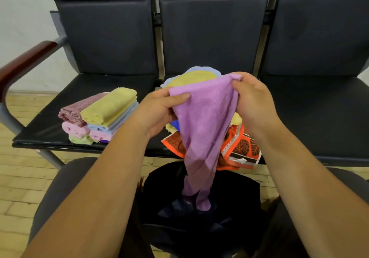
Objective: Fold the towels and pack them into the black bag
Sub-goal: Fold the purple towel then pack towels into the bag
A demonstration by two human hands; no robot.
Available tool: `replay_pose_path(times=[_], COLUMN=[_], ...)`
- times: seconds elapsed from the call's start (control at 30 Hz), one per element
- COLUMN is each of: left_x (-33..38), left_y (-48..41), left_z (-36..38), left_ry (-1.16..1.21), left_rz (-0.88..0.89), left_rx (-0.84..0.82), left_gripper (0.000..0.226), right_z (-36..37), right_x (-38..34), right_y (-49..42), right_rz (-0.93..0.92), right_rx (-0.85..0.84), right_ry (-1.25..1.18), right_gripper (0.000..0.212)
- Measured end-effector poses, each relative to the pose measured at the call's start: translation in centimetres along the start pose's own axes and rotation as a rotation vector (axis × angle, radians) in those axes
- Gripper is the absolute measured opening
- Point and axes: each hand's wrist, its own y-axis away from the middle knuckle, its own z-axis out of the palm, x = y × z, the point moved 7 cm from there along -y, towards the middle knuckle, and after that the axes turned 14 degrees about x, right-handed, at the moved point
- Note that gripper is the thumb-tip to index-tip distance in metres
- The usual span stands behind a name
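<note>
Before black seats, fingers pinch purple towel.

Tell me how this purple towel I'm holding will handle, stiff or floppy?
Probably floppy: the purple towel sags in long folds from the left hand and right hand. Likely light, since pinches alone hold it.

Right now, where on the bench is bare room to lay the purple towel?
The right seat, right of the loose towel pile, is bare. On the left seat, a strip behind the folded stack. Crowded where the pile lies.
</note>
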Motion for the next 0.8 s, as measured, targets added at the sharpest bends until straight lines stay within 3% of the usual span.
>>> replay_pose_path(times=[0.23, 0.47, 0.8], left_x=[6.0, 15.1, 23.6], left_y=[4.4, 10.3, 14.1], left_z=[-0.5, 0.9, 0.9], left_ry=[-0.035, -0.122, -0.111], left_rz=[0.308, 0.657, 0.804], left_rx=[0.124, 0.238, 0.315], left_gripper=[0.025, 0.017, 0.02], right_z=[-1.5, -3.8, -5.4], right_x=[-4.4, -12.5, -20.2], right_y=[1.8, 3.4, 4.1], right_rz=[-0.232, -0.414, -0.479], right_rx=[0.048, 0.127, 0.158], right_ry=[0.041, -0.129, -0.152], right_gripper=[0.027, 0.024, 0.019])
